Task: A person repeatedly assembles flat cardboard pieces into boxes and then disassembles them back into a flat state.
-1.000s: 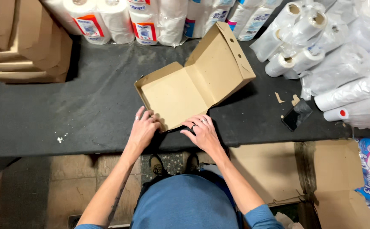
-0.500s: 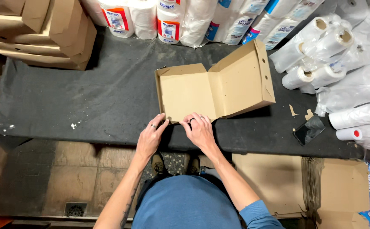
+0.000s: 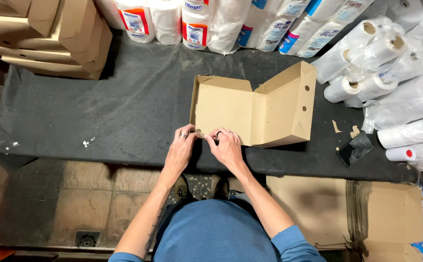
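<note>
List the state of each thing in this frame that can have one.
Cardboard box: open, lid up, half folded, lying on the dark table.
Left hand: pinching the box's near edge.
Right hand: pinching the same edge.
Stack of boxes: folded, piled at the far left.
Phone: lying flat, screen dark.
Plastic rolls: wound, heaped at the right.
Paper roll packs: wrapped, sealed.

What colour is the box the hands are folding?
The cardboard box is plain light brown, with small round holes in its lid. It shows best in the head view.
</note>
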